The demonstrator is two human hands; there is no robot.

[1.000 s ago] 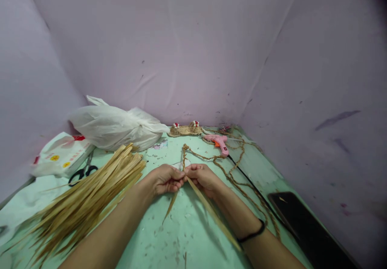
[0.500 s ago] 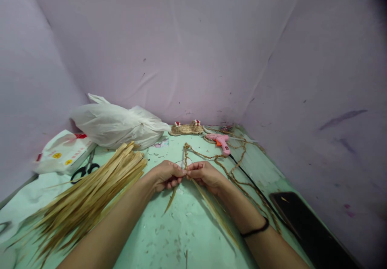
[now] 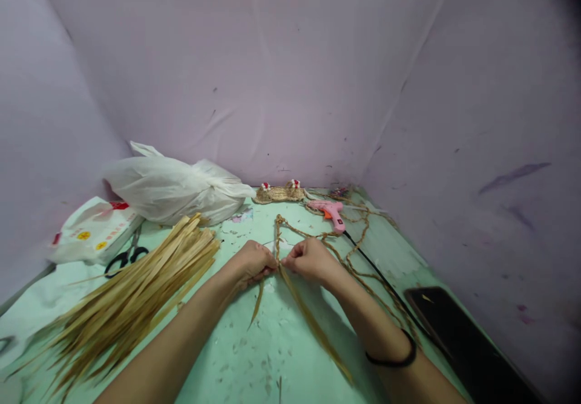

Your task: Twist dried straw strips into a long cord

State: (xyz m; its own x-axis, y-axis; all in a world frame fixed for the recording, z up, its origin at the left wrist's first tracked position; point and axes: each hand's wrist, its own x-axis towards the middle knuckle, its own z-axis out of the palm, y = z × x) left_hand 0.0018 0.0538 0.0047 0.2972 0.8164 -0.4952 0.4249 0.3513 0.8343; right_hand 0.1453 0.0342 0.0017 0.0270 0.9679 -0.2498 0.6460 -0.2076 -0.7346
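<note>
A thin twisted straw cord (image 3: 278,234) runs toward me down the middle of the green table (image 3: 236,355). My left hand (image 3: 256,262) pinches its lower end, with a short loose strip hanging below the fingers. Just right of that point, my right hand (image 3: 305,260) has its thumb and forefinger pressed together close to the cord; whether anything is between them is too small to tell. A long straw strand (image 3: 313,325) trails from the pinched end toward the lower right.
On the left lie a straw bundle (image 3: 145,289), black-handled scissors (image 3: 124,260), a box (image 3: 100,231) and a white plastic bag (image 3: 177,189). Behind is a woven piece (image 3: 279,194). On the right are a pink glue gun (image 3: 333,211), twisted cord (image 3: 351,268) and a phone-like dark slab (image 3: 458,337).
My right hand has moved slightly away from my left fingertips and turned. The long strand hangs a little differently, its upper part now nearer the cord's end.
</note>
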